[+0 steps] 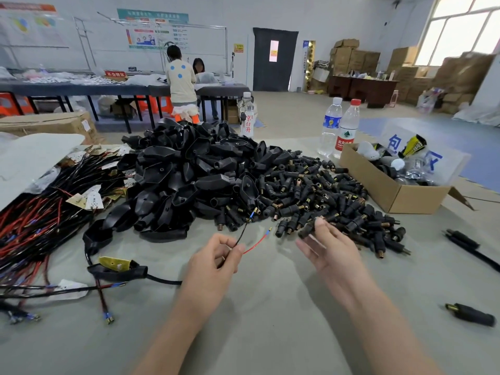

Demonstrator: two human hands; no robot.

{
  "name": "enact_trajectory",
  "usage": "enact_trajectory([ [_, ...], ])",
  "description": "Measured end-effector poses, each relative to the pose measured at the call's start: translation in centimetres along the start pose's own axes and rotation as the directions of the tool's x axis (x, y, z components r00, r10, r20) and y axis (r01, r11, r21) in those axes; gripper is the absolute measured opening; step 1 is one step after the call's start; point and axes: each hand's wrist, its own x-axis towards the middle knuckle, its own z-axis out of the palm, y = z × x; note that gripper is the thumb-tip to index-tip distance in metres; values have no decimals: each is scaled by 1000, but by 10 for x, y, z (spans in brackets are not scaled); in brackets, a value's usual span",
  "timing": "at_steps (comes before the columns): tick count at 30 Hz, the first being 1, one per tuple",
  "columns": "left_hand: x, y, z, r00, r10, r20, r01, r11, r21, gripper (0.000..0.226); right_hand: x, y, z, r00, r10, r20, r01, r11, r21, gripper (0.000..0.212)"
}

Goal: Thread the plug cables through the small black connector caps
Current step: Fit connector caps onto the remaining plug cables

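Lying at the desk's (270,307) left is a cable heap (40,226); beside it the left hand (213,261) pinches a black wire (242,234) and a red wire (257,243), their tips free. The right hand (330,247), fingers nearly straight, seems to pinch a small black cap (307,231) by the cap pile (324,196). It would be best to turn the cap's hole toward the tips, hold the wires short, and feed them one by one.

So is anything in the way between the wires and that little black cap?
Nothing visible. The thin black and red wires pinched in the left hand face only open air before the small black plastic connector cap at the right hand's fingertips.
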Motion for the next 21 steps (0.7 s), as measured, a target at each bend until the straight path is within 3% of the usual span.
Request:
enact_trajectory([
  [5, -1, 1, 1, 1000, -9, 7, 9, 999, -43, 14, -1, 20, 24, 978, 189, 89, -205, 948, 242, 22],
  [10, 0, -4, 2, 999, -3, 43, 7, 997, -71, 12, 1, 28, 26, 952, 228, 205, -271, 938, 218, 28],
  [21, -1, -6, 3, 997, 10, 71, -5, 998, -70, 13, 4, 30, 25, 952, 265, 152, -294, 928, 227, 27],
])
